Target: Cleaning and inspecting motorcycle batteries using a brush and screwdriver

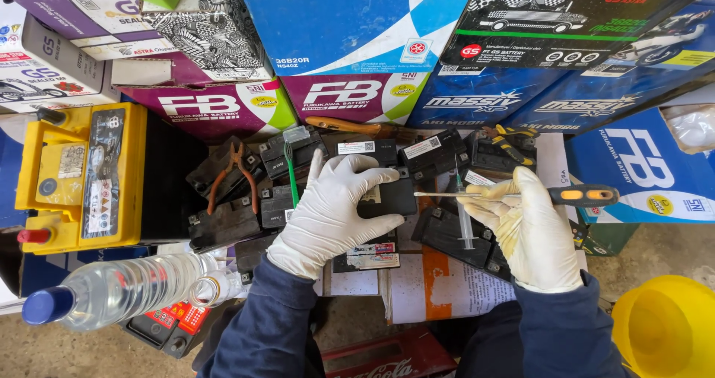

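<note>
White-gloved left hand [328, 210] lies flat, fingers spread, steadying small black motorcycle battery [383, 195] among others on the surface; right hand [525, 229] fingers clamped on orange-black handled screwdriver [521, 195], tip at battery top. Prying step; next needs steady leverage.

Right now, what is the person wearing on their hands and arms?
Both hands wear thin, whitish rubber gloves. The left hand's glove looks cleaner, while the right hand's glove is yellowed and stained. Both arms are covered by dark navy blue long sleeves, with ribbed cuffs ending at the wrists.
</note>
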